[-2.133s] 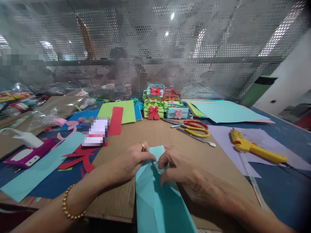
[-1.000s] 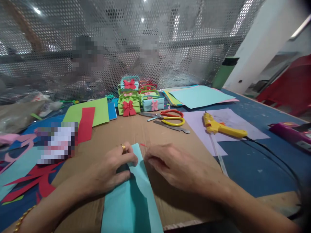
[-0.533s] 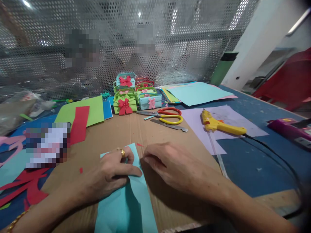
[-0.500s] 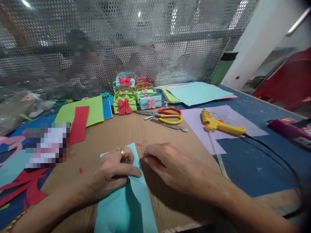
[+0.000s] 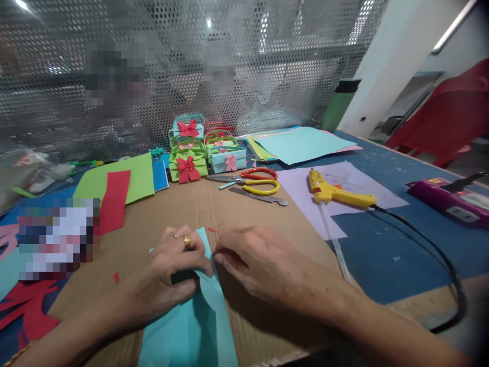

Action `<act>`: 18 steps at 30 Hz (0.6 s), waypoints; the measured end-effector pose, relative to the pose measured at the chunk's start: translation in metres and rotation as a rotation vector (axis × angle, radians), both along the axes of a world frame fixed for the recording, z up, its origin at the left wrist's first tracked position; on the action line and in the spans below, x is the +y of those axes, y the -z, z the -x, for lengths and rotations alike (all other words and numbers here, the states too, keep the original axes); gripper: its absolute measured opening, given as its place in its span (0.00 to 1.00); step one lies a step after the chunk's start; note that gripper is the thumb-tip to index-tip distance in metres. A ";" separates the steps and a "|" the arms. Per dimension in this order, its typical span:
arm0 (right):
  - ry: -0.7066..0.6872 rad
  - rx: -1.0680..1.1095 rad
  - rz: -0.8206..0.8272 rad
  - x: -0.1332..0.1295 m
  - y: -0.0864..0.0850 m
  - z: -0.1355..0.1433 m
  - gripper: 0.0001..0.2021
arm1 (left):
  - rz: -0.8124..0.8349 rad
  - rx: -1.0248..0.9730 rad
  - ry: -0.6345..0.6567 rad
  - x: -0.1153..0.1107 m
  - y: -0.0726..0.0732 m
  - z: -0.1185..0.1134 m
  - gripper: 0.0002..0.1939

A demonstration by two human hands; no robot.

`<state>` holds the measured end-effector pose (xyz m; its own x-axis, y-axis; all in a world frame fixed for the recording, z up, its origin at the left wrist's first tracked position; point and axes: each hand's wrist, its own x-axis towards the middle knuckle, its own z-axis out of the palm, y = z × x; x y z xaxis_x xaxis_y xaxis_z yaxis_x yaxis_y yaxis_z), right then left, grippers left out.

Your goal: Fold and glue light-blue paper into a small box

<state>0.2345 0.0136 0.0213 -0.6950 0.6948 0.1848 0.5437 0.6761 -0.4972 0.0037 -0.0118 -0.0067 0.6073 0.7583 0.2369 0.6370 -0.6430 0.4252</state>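
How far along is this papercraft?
Several little bags with bows look finished. In hand is creased blue paper: the left hand holds it, the right hand is at its edge. Shaping, handle and bow seem left; more sheets lie flat.

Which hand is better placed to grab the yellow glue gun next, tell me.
Right, I'd judge. The yellow glue gun lies on lilac paper on the right hand side, while the left hand is farther off, its fingers on the turquoise paper.
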 end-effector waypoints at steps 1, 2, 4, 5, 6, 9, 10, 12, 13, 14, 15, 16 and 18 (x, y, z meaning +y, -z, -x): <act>-0.005 0.003 0.002 0.000 0.000 0.000 0.10 | 0.007 0.005 0.000 0.001 0.000 0.000 0.16; -0.006 0.004 0.005 0.000 0.000 0.000 0.10 | 0.013 0.007 -0.001 0.002 0.000 0.000 0.16; -0.003 0.003 0.011 0.000 0.001 0.001 0.10 | 0.023 0.006 -0.002 0.004 0.001 -0.001 0.15; -0.001 0.003 0.017 0.000 0.000 0.001 0.09 | 0.029 0.006 -0.001 0.005 0.001 -0.001 0.15; -0.003 0.006 0.026 0.000 0.000 0.001 0.09 | 0.035 0.005 0.000 0.005 0.001 -0.002 0.14; -0.014 0.002 0.048 0.000 0.000 0.002 0.09 | 0.045 -0.013 0.007 0.007 -0.001 -0.004 0.12; -0.013 -0.003 0.042 0.000 0.000 0.002 0.09 | 0.047 -0.020 0.006 0.007 -0.002 -0.005 0.12; -0.008 -0.013 0.015 0.001 0.002 0.002 0.09 | 0.046 -0.020 -0.004 0.007 -0.004 -0.007 0.10; -0.009 -0.013 0.000 0.001 0.002 0.002 0.09 | 0.047 -0.012 -0.011 0.007 -0.004 -0.007 0.09; -0.012 -0.010 -0.013 0.001 0.003 0.003 0.09 | 0.049 -0.002 -0.015 0.007 -0.004 -0.008 0.08; -0.018 -0.007 -0.022 0.001 0.003 0.003 0.08 | 0.050 0.006 -0.020 0.007 -0.004 -0.008 0.08; -0.026 -0.005 -0.026 0.002 0.003 0.003 0.08 | 0.053 0.013 -0.023 0.008 -0.004 -0.008 0.07; -0.039 0.002 -0.028 0.002 0.003 0.003 0.08 | 0.056 0.016 -0.019 0.009 -0.003 -0.008 0.07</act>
